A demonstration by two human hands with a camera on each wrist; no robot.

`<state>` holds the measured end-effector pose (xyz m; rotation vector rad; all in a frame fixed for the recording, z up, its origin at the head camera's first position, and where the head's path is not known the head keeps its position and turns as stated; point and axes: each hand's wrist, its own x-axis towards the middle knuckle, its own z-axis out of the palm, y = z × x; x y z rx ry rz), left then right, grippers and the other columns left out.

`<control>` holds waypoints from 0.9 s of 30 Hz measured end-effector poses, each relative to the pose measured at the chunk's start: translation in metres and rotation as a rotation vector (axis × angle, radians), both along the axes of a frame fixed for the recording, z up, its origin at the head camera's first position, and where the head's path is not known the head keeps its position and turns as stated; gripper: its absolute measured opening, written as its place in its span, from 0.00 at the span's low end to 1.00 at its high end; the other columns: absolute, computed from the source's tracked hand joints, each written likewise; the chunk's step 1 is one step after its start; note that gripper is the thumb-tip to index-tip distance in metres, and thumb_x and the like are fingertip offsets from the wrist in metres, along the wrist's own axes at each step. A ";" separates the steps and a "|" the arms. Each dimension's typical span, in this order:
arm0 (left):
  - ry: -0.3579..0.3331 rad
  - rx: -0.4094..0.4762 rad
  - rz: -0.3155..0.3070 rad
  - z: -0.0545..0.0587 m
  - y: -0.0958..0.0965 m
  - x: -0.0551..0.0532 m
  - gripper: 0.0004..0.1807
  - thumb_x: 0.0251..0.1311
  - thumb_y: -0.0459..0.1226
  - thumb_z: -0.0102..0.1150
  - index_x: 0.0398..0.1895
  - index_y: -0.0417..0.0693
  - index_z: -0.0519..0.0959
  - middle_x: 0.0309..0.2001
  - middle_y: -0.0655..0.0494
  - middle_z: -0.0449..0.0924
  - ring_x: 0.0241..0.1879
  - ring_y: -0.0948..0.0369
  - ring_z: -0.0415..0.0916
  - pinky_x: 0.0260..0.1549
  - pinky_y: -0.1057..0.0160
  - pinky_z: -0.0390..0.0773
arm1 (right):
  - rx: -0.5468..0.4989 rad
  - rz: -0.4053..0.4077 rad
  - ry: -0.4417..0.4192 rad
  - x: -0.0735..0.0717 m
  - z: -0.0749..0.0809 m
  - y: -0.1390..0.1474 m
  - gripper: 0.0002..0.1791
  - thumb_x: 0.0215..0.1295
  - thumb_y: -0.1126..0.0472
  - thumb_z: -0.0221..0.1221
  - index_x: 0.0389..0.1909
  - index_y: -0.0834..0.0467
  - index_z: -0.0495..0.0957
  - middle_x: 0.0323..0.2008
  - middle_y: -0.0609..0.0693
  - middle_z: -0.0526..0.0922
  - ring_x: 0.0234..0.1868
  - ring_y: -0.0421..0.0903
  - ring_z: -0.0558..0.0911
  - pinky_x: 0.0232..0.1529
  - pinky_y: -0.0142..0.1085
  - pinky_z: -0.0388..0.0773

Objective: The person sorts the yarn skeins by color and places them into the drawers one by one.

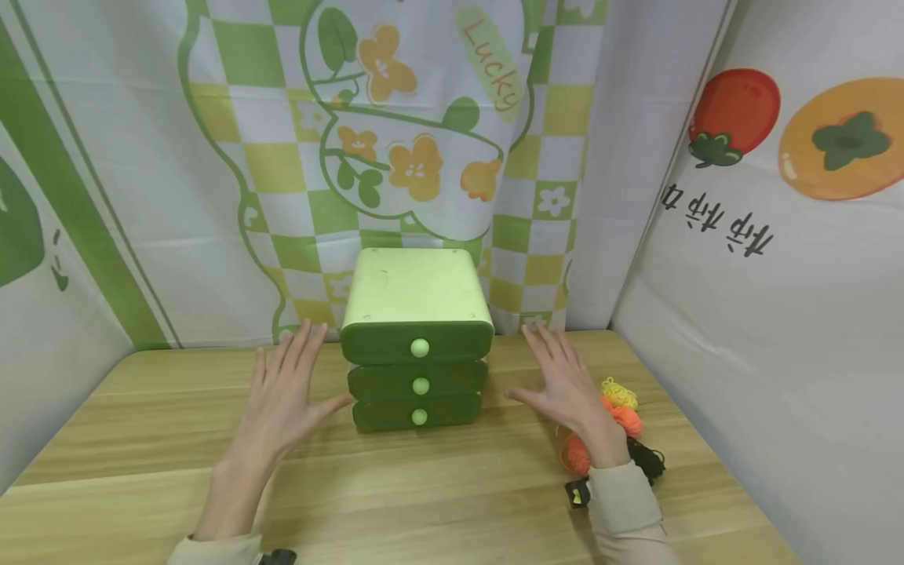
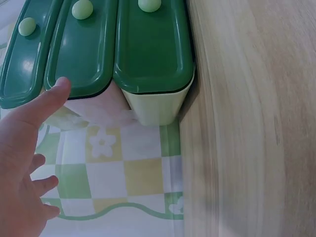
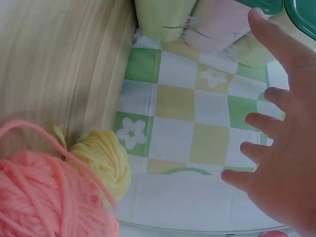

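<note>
Location type: a compact tabletop booth enclosed by printed cloth; whether it stands in a home or a studio cannot be determined. Work surface: a wood-grain table (image 1: 438,502). Rear enclosure: a hanging curtain (image 1: 367,173) with green and yellow checks, orange flowers and the word "Lucky" (a homelike print). Side enclosures: a left panel (image 1: 42,337), white with green; a right panel (image 1: 777,314), printed with fruit and characters. Household-type article on the surface: a small drawer unit (image 1: 395,337).
</note>
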<state>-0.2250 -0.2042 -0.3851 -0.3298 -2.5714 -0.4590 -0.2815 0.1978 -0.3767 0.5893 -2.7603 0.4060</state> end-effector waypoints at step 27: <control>0.072 0.102 -0.084 0.013 0.009 0.003 0.56 0.56 0.49 0.71 0.81 0.55 0.45 0.79 0.44 0.51 0.74 0.40 0.53 0.76 0.40 0.45 | -0.250 0.178 0.344 0.011 0.020 -0.019 0.36 0.63 0.53 0.66 0.71 0.55 0.67 0.59 0.56 0.78 0.62 0.55 0.75 0.65 0.53 0.72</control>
